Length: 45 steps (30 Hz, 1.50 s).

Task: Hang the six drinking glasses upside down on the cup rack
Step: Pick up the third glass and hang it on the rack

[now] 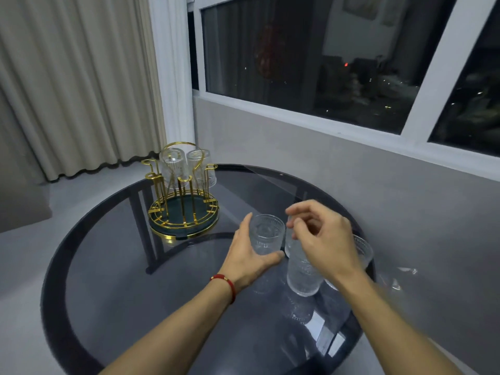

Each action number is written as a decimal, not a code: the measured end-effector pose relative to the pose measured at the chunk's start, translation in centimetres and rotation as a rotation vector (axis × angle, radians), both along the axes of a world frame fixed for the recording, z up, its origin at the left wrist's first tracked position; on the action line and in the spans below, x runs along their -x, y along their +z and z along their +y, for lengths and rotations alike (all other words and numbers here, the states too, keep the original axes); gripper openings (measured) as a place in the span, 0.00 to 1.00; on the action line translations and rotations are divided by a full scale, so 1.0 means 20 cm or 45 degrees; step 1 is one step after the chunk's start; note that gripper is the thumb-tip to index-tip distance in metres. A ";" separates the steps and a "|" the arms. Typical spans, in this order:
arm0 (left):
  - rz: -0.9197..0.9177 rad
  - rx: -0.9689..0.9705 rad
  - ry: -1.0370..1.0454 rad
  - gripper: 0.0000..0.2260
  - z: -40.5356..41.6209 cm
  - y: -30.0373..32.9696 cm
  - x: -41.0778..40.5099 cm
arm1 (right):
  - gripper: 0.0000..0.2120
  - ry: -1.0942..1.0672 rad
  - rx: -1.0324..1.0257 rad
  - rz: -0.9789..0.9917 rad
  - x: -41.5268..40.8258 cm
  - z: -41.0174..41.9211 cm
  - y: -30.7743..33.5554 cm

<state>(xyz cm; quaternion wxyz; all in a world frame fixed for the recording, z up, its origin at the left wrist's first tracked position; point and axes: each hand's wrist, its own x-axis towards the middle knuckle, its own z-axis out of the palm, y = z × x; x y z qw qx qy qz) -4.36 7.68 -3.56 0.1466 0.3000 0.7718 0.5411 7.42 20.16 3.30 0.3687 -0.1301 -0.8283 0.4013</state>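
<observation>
A gold wire cup rack [183, 209] with a dark green base stands at the back left of the round glass table. Two ribbed glasses hang upside down on its far pegs, one [173, 165] on the left and one [204, 169] on the right. My left hand [250, 255] wraps around an upright glass [266, 234] on the table. My right hand [323, 239] hovers with curled fingers over a cluster of glasses: one [303, 274] below it, another [364, 250] partly hidden behind the wrist. A further glass behind the fingers is mostly hidden.
The dark round glass table [108, 266] has a thick black rim, and its edge lies close behind the glasses on the right. A grey wall and window run behind it. Curtains hang at the back left.
</observation>
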 end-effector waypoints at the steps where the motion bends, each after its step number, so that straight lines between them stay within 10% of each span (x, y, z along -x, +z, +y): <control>1: -0.043 -0.010 0.007 0.53 0.02 0.00 0.00 | 0.12 -0.003 -0.013 -0.017 -0.01 0.01 -0.01; 19: 0.081 -0.294 0.593 0.34 -0.24 0.16 0.15 | 0.11 0.293 0.235 -0.183 0.07 -0.20 -0.07; 23: -0.052 -0.379 0.593 0.32 -0.41 0.16 0.18 | 0.23 0.203 0.230 -0.345 0.23 -0.33 -0.15; 31: -0.561 -0.719 0.336 0.37 -0.46 0.13 0.24 | 0.20 0.582 1.152 -0.199 0.44 -0.44 -0.19; 38: 0.099 -0.051 0.331 0.20 -0.59 -0.06 0.47 | 0.27 0.343 0.273 -0.135 0.45 -0.34 0.00; 45: 0.717 0.650 0.259 0.30 -0.55 -0.30 0.55 | 0.32 0.407 -0.138 -0.028 0.82 -0.43 0.44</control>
